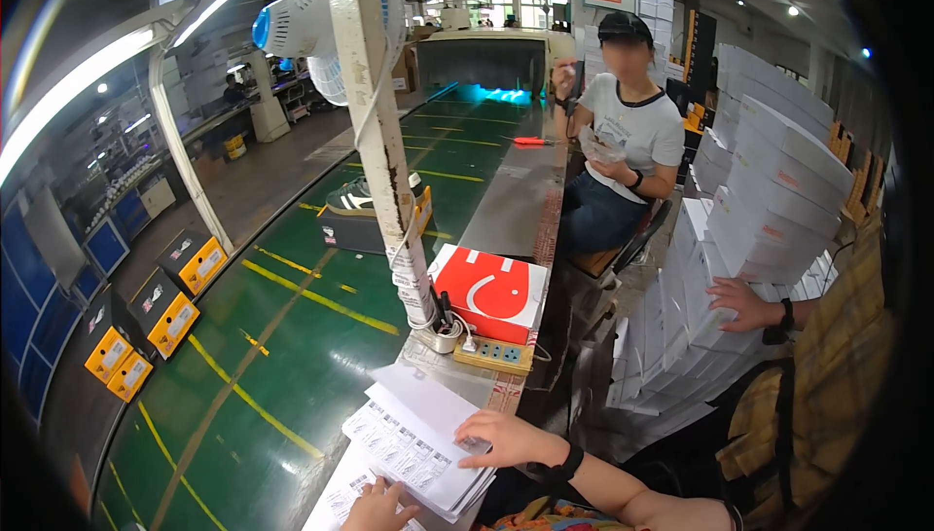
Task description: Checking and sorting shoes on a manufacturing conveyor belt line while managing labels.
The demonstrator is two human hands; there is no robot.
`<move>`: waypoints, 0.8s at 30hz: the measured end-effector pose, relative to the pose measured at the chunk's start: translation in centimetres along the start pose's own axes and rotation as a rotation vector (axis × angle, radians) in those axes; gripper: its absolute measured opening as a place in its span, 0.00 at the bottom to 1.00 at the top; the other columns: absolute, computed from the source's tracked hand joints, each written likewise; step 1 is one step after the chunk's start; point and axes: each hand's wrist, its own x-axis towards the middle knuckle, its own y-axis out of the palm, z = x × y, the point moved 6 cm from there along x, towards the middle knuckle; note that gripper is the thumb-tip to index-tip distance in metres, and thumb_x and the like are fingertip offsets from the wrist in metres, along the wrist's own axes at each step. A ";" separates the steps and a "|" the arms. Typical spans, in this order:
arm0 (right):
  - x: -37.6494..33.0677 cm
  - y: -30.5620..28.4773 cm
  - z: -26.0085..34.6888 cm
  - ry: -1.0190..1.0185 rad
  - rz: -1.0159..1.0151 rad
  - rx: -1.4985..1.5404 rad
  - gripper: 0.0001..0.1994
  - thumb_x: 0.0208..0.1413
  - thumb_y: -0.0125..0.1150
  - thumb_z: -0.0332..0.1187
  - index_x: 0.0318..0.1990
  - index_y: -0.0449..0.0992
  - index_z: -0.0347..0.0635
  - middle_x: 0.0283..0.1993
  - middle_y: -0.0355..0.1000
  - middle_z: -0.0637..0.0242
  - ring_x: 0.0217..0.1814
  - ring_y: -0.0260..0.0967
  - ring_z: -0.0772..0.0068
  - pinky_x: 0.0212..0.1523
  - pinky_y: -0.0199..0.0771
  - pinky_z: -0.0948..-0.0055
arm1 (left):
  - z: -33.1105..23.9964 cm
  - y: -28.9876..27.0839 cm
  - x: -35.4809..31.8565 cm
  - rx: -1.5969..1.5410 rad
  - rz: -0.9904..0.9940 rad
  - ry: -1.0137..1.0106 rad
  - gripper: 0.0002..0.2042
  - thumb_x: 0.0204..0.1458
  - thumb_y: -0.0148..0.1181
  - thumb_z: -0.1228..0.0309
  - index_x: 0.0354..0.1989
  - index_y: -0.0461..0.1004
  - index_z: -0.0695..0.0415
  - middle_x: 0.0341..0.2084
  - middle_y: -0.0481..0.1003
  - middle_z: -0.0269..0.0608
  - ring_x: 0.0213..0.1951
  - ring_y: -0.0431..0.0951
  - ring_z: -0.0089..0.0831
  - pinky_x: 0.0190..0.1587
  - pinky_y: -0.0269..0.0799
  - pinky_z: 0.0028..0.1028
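A stack of white label sheets (413, 443), its upper sheets fanned and lifted at the far corner, lies on the narrow ledge in front of me. My right hand (508, 437), with a black band on the wrist, rests on the stack's right side, fingers loosely bent and apart. At the lower edge, my left hand (377, 508) lies against another printed sheet (345, 494), its fingers stretched out. Part of that hand is cut off by the frame. Neither hand visibly grips anything.
Beyond the papers stand a power strip (493, 355), a red-and-white box (489, 288) and a white post (375, 93). A green conveyor (282, 336) runs at left, carrying a shoe box (355, 224). A seated co-worker (628, 122) and stacked white cartons (778, 190) are at right; another person's hand (741, 304) touches the cartons.
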 end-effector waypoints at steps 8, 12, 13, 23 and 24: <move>1.0 4.9 -1.8 0.071 -0.019 -0.227 0.26 0.54 0.60 0.51 0.49 0.73 0.35 0.56 0.66 0.49 0.60 0.61 0.48 0.56 0.68 0.60 | -1.1 -0.1 -0.6 -0.004 -0.023 0.026 0.31 0.51 0.59 0.49 0.55 0.69 0.62 0.51 0.68 0.69 0.50 0.69 0.69 0.54 0.68 0.46; 1.8 6.6 -2.4 0.128 0.068 -0.386 0.34 0.52 0.61 0.54 0.57 0.66 0.35 0.63 0.56 0.40 0.65 0.54 0.36 0.53 0.69 0.47 | -2.4 1.2 0.1 -0.023 -0.036 0.047 0.34 0.50 0.60 0.50 0.54 0.67 0.70 0.50 0.67 0.72 0.51 0.68 0.71 0.55 0.66 0.47; 2.0 7.3 -2.7 0.177 0.154 -0.389 0.36 0.51 0.61 0.56 0.59 0.65 0.34 0.64 0.55 0.37 0.65 0.52 0.32 0.52 0.68 0.41 | -1.9 2.6 0.5 -0.050 -0.091 0.070 0.36 0.50 0.60 0.50 0.53 0.65 0.75 0.48 0.67 0.74 0.51 0.68 0.71 0.55 0.66 0.47; 2.9 10.5 -1.2 0.249 0.312 -0.486 0.40 0.51 0.60 0.56 0.61 0.61 0.31 0.66 0.49 0.31 0.67 0.48 0.27 0.50 0.61 0.28 | -4.0 1.2 -1.2 -0.244 0.197 -0.092 0.31 0.55 0.55 0.50 0.55 0.66 0.68 0.52 0.69 0.66 0.50 0.73 0.56 0.52 0.71 0.36; 2.8 10.9 -1.1 0.258 0.315 -0.509 0.40 0.51 0.60 0.56 0.62 0.60 0.30 0.66 0.49 0.30 0.68 0.47 0.27 0.51 0.61 0.28 | -4.4 0.3 -2.5 -0.221 0.062 0.052 0.30 0.55 0.56 0.51 0.54 0.67 0.68 0.51 0.69 0.64 0.49 0.74 0.56 0.51 0.71 0.35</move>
